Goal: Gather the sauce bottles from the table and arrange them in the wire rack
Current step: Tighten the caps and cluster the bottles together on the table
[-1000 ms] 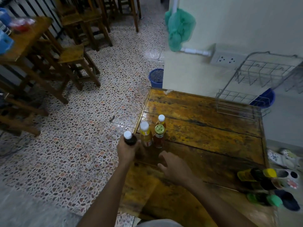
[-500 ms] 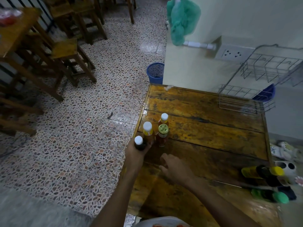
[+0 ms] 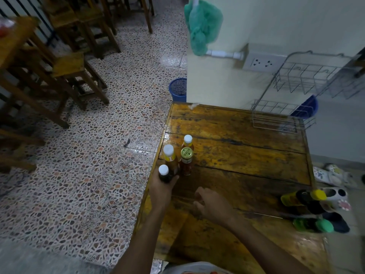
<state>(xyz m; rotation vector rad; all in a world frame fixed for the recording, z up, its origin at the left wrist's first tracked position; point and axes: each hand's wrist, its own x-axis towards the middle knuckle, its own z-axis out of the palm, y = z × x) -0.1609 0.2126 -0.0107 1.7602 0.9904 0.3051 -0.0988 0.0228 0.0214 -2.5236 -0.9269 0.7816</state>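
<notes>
My left hand [image 3: 163, 187] is wrapped around a dark sauce bottle with a white cap [image 3: 164, 173] at the left edge of the wooden table [image 3: 246, 155]. Just beyond it stand three more bottles: an orange one with a white cap [image 3: 169, 158], a red one with a gold lid [image 3: 186, 162] and a smaller white-capped one [image 3: 187, 142]. My right hand [image 3: 211, 203] hovers over the table with its fingers loosely apart, holding nothing. At the table's right edge lie a yellow-capped bottle [image 3: 304, 197] and a green-capped bottle [image 3: 314, 225]. The wire rack [image 3: 284, 115] stands at the far right corner.
A blue waste basket [image 3: 178, 89] sits on the terrazzo floor beyond the table's far left corner. Wooden chairs and tables [image 3: 65, 70] fill the left side. A wall socket [image 3: 261, 63] and a green bag [image 3: 203, 26] hang on the wall. Slippers [image 3: 329, 175] lie on the floor at right.
My left hand has carried the dark bottle to the right, from over the floor to the table edge beside the standing bottles. My right hand has stayed roughly where it was.
</notes>
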